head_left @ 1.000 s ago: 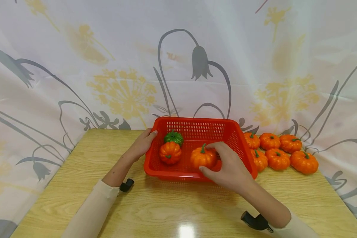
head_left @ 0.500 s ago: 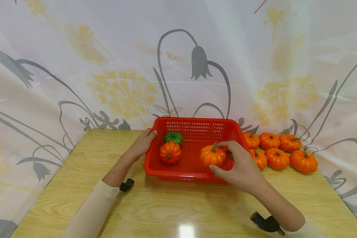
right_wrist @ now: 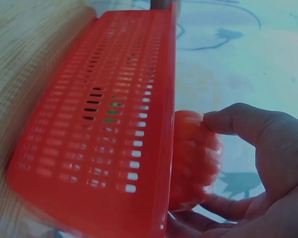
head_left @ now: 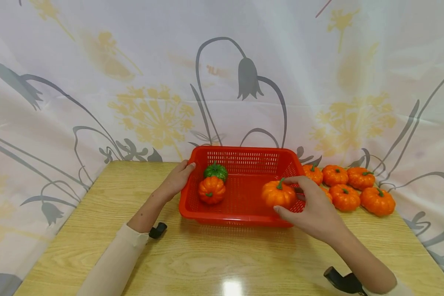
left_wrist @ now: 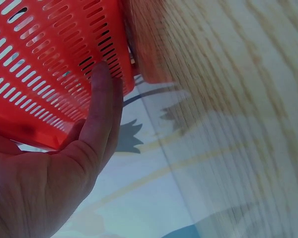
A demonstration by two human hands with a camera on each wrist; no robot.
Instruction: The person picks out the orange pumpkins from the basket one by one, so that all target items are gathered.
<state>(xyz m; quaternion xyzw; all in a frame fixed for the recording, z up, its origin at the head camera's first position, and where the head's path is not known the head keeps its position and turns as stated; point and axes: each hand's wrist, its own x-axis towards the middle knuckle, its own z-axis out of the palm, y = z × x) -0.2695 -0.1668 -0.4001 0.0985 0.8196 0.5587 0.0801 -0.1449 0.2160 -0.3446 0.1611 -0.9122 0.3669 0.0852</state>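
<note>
A red plastic basket [head_left: 240, 220] with slotted walls stands on the table. My left hand [head_left: 178, 179] grips its left rim, thumb over the edge; in the left wrist view its fingers [left_wrist: 102, 94] lie along the outer wall. My right hand [head_left: 312, 209] holds an orange toy pumpkin [head_left: 277, 194] between thumb and fingers, over the basket's right part. The right wrist view shows this pumpkin [right_wrist: 196, 158] showing above the rim, partly hidden behind the wall. Inside the basket at the left sit another orange pumpkin [head_left: 211, 190] and a green one [head_left: 216, 171].
Several orange pumpkins [head_left: 345, 198] stand in two rows on the wooden table [head_left: 192, 263], right of the basket. One is partly hidden by the right hand. A patterned cloth [head_left: 155, 74] hangs behind the table. Black straps with dark ends [head_left: 157, 230] are at both wrists.
My right hand has moved rightward with the orange pumpkin, from the basket's middle toward its right wall. The left hand and the basket have stayed in place.
</note>
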